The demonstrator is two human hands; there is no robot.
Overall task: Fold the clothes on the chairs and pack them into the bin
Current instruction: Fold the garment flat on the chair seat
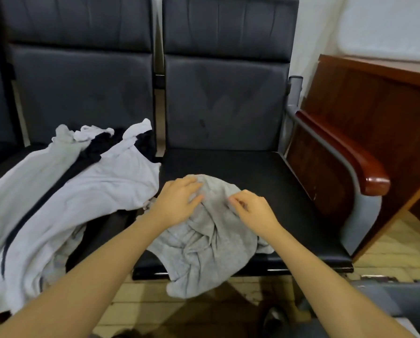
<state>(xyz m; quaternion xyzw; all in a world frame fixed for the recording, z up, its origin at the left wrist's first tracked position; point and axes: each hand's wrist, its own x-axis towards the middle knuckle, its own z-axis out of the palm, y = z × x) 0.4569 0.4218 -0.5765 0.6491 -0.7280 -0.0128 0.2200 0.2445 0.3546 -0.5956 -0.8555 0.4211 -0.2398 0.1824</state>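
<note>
My left hand [177, 203] lies flat, fingers straight, on the grey garment [204, 242]; my right hand [250, 211] pinches its cloth. It sits crumpled on the right seat [289, 191] — its hem spilling over the front edge, bare seat behind. 1 white-and-black pile [65, 191] crowds the left.

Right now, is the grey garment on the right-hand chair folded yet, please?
Not folded: the grey garment lies crumpled, its lower edge hanging over the chair seat.

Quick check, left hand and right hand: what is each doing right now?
Left hand: open, fingers resting flat on the grey garment.
Right hand: fingers curled, pinching a fold of the grey garment.
</note>
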